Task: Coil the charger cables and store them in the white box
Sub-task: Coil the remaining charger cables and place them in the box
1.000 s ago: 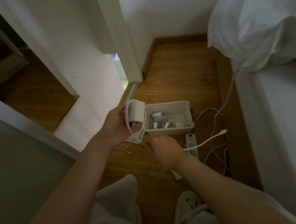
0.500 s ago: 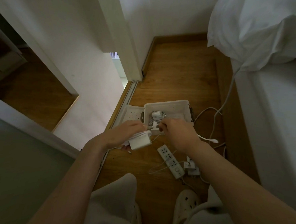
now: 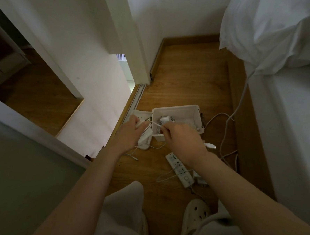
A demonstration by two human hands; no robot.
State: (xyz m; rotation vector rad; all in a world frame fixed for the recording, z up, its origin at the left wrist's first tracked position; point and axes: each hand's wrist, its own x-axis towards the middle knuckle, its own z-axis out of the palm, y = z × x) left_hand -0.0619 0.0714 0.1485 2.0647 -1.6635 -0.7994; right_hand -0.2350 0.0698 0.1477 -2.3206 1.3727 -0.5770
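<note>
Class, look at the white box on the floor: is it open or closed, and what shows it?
Open. The white box has no lid on top, and coiled charger cables show inside it.

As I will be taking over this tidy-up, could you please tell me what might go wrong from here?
The cable stretched from the charger brick in the left hand to the pinching right hand could slip, loosening the wraps. The plug end dangling past the right hand might snag on the power strip or loose floor cables.
</note>
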